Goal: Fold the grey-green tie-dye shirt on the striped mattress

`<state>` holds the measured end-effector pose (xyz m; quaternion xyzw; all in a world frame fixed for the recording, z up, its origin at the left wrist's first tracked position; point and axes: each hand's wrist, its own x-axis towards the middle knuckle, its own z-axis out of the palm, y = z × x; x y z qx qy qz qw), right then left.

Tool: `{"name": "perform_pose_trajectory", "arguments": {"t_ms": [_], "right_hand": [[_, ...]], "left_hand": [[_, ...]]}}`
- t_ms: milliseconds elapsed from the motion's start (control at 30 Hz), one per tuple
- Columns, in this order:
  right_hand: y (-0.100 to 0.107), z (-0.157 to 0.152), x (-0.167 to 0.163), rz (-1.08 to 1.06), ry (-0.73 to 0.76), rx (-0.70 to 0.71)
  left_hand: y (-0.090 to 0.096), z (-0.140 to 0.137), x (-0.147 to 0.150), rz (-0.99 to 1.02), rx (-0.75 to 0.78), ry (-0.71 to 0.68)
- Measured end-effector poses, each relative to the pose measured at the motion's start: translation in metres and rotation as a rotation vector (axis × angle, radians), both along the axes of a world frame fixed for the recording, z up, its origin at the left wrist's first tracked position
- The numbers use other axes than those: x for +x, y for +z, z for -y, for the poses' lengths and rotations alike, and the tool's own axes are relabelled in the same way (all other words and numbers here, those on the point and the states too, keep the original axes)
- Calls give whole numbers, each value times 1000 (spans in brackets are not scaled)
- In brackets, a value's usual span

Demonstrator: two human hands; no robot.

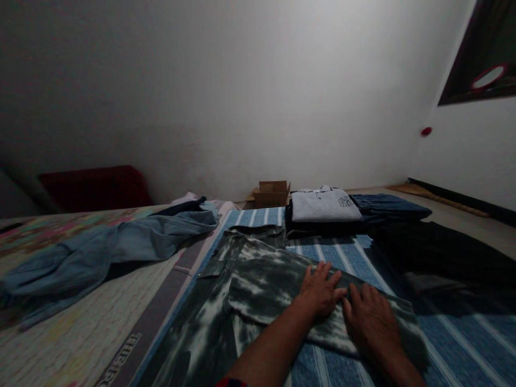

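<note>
A dark green and white tie-dye garment (pixel 262 279) with a flap pocket lies spread on a blue striped cloth (pixel 322 363). One long part of it, a sleeve or a leg, reaches out to the right. My left hand (pixel 321 290) rests flat on the middle of that part, fingers spread. Close beside it, my right hand (pixel 373 322) lies palm down nearer the part's outer end, its fingers stretched out. Both hands press on the fabric without gripping it. The garment's lower left runs out of view at the bottom edge.
Light blue jeans (pixel 137 239) lie loosely on a patterned bed cover (pixel 121 301) at left. A folded grey hooded top (pixel 325 207), folded dark blue jeans (pixel 389 207) and black clothing (pixel 447 252) lie at back right. An open cardboard box (pixel 272 193) stands by the wall.
</note>
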<state>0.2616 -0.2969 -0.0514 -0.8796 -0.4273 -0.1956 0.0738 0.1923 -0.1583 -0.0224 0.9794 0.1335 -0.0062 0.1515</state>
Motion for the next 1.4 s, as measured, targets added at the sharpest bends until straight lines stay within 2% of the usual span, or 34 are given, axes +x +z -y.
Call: {"name": "perform_pose_trajectory", "arguments": {"t_ms": [267,433,533,700,800,1067,1400], "right_hand": [[-1,-1,0,-17,-2,6],[7,0,-5,-10,-4,17],[12,0,-7,-15,-4,11],[9,0,-4,-51,4,14],[5,0,-1,-46,5,10],[1,0,1,-29,18,19],[-5,-1,3,-23,6,28]], "left_hand": [[2,-5,-3,-28,-33,106],[5,-5,-2,-37,-10,182],[5,1,2,12,-12,127],[6,8,6,74,-46,-117],[7,6,5,44,-45,-158],[4,3,2,71,-2,-106],[-1,-1,2,2,20,-21]]}}
